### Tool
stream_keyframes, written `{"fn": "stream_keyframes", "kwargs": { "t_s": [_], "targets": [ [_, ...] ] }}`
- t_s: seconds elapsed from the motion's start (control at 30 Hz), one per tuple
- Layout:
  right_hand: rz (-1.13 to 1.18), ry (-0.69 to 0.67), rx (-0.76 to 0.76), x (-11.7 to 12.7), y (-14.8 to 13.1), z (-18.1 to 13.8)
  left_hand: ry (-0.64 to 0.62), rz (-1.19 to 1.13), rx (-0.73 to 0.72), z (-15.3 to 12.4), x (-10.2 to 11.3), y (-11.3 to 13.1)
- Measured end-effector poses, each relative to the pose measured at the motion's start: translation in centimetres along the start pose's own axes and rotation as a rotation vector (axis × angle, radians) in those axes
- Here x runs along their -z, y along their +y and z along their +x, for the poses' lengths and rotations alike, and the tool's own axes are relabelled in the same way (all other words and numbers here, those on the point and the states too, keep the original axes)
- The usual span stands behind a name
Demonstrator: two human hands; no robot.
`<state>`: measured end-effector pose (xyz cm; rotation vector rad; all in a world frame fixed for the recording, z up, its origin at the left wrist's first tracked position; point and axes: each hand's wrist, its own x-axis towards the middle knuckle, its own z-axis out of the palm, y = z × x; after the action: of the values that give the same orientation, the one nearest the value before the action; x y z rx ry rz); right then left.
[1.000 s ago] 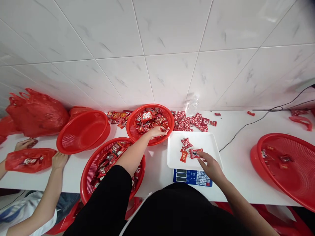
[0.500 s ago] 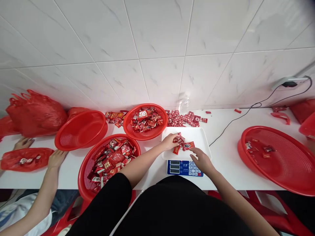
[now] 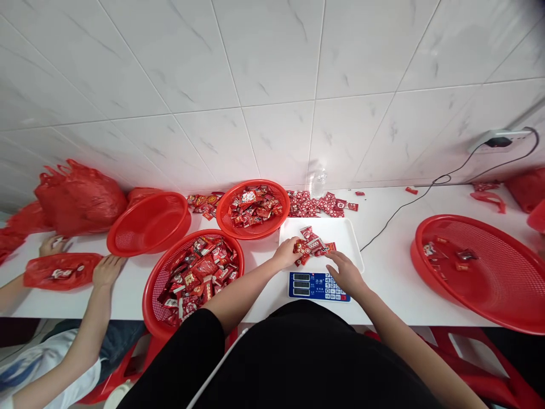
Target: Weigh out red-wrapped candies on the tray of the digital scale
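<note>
A white tray (image 3: 343, 236) sits on a blue-faced scale (image 3: 317, 285) at the table's front. A small heap of red wrapped candies (image 3: 313, 247) lies on the tray. My left hand (image 3: 286, 254) rests at the heap's left edge with its fingers curled on some of the candies. My right hand (image 3: 346, 271) is at the tray's front edge, fingers bent, touching the heap's right side. Behind the tray stands a round red basket (image 3: 252, 209) full of candies. A second full red basket (image 3: 193, 278) stands to the left, under my left forearm.
An empty red basket (image 3: 149, 223) and red plastic bags (image 3: 79, 199) are at the left. Another person's hands (image 3: 106, 270) hold a red bag (image 3: 57, 271) there. A wide red basket (image 3: 477, 270) with few candies sits right. Loose candies (image 3: 321, 204) and a black cable (image 3: 400, 210) lie by the wall.
My left hand left the back basket, crossed to the tray and set more candies on the heap. My right hand stayed at the tray's front edge.
</note>
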<state>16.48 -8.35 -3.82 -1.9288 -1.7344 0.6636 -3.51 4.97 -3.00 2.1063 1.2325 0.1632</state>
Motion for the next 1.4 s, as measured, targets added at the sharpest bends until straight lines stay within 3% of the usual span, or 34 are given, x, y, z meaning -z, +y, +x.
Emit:
{"fn": "stream_keyframes", "kwargs": {
  "t_s": [0.2, 0.5, 0.73, 0.87, 1.03, 1.13, 1.4],
  "targets": [
    [-0.151, -0.05, 0.036, -0.3, -0.7, 1.7, 0.001, -0.012, 0.095, -0.3, -0.2, -0.2],
    [-0.335, -0.179, 0.115, -1.2, -1.5, 3.7, -0.002, -0.226, 0.237, -0.6, -0.4, -0.2],
    [-0.297, -0.18, 0.119, -0.9, -0.9, 3.5, -0.062, -0.087, 0.034, -1.8, -0.9, 0.3],
    [-0.264, -0.177, 0.116, -0.3, -0.8, 3.6, -0.028, -0.034, 0.044, -1.5, -1.3, 0.4],
    [-0.2, -0.244, 0.185, 0.1, -0.2, 3.5, 0.048, -0.141, 0.017, -0.3, -1.7, 0.0],
    [-0.178, -0.171, 0.181, 0.1, 0.6, 3.3, 0.095, -0.195, -0.011, -0.2, -2.1, -0.3],
    [-0.231, 0.017, -0.108, 0.2, 3.5, 3.4, 0.213, -0.153, 0.036, -1.1, -1.6, -1.0]
  ]
}}
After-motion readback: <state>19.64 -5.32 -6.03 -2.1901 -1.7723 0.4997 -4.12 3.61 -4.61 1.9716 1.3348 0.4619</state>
